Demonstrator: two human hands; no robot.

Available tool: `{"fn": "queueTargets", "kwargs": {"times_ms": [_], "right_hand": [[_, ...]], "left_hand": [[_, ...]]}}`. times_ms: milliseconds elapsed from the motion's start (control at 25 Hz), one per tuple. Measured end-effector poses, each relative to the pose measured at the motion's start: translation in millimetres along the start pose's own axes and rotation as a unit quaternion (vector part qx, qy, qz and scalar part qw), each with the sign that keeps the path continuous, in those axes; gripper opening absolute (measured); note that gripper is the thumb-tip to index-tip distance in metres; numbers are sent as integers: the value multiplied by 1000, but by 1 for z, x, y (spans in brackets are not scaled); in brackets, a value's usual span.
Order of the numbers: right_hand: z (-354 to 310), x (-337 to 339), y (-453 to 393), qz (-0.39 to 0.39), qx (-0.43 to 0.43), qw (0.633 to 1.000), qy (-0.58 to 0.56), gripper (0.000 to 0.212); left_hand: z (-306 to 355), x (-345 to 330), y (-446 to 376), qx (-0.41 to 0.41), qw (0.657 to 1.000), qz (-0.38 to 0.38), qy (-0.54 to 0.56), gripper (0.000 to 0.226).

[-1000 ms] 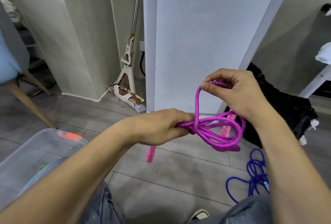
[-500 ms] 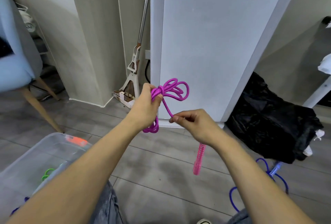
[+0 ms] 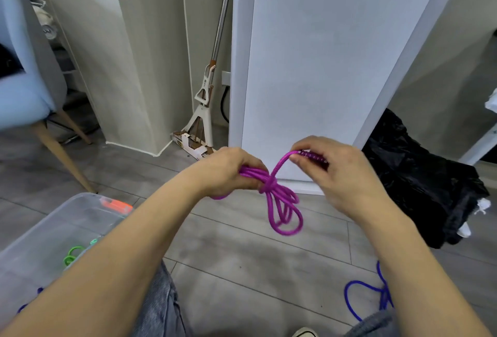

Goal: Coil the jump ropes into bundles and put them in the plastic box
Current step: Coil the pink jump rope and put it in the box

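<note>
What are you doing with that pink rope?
A person is tying a magenta braided jump rope into a bundle. The left hand grips the gathered loops, and the right hand pulls the handle end to tighten the wrap. A clear plastic box waits on the left; a blue jump rope lies on the floor.

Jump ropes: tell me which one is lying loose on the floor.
The blue jump rope, on the tiles at lower right. The purple jump rope is held in both hands, and the green jump rope lies in the plastic box.
</note>
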State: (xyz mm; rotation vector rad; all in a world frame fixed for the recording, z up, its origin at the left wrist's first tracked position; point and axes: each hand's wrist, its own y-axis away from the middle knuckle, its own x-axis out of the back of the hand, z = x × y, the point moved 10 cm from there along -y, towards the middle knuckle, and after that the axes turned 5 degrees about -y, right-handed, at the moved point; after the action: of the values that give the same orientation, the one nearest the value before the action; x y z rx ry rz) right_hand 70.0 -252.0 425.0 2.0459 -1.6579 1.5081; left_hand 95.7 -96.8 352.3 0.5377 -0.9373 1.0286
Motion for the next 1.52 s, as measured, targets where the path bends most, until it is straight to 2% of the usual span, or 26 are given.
{"fn": "queueTargets", "kwargs": {"times_ms": [80,160,240,320,360,440,480,600,680,800,880,1040,1160,1240,1320,1360,1440,1480,1520], "right_hand": [[19,16,-3,36,-49,991,-117,7],[34,16,-2,48,-96,973,-204,5],[54,-7,6,1,-166,940,-299,16],[83,-23,19,-6,-253,889,-383,45],[86,-31,20,-13,-264,885,-383,46],[58,-51,12,-87,-218,921,-310,21],[47,-57,10,-104,-215,935,-264,19],[23,-81,15,-165,-211,918,-293,22],[15,-89,23,-215,-215,914,-268,20],[10,-76,23,-234,-207,924,-222,24],[20,-58,20,-206,-209,935,-197,26],[31,-23,10,-122,-161,979,-37,16],[28,5,5,-36,-116,990,65,20],[35,11,4,-15,-116,989,87,27],[50,7,7,-38,-154,987,-4,29],[54,3,7,-41,-172,978,-110,24],[67,-5,9,-47,-223,930,-287,11],[69,-6,11,-57,-234,924,-297,16],[65,-5,13,-81,-228,933,-267,16]], "left_hand": [[22,-13,7,-22,988,-85,124,15],[42,-15,13,-37,959,-115,255,12],[53,-7,13,-51,922,-86,375,16],[46,6,9,-37,888,-14,458,16],[35,13,6,-18,884,37,465,11],[8,25,5,44,905,144,399,13],[-4,28,6,74,915,183,351,16],[-21,35,11,122,928,266,232,22],[-23,42,13,127,943,290,107,23],[-27,37,10,128,962,234,-59,22],[-28,22,3,110,976,162,-98,20],[-23,-3,-4,74,996,39,7,12],[-12,-18,3,72,988,-47,131,13],[5,-32,10,70,955,-125,261,14],[29,-37,16,39,900,-182,395,14],[39,-34,17,19,870,-189,454,15],[49,-23,16,-6,821,-166,546,16],[49,-18,14,-7,804,-145,577,15],[47,-13,13,-1,790,-119,602,13]]}}
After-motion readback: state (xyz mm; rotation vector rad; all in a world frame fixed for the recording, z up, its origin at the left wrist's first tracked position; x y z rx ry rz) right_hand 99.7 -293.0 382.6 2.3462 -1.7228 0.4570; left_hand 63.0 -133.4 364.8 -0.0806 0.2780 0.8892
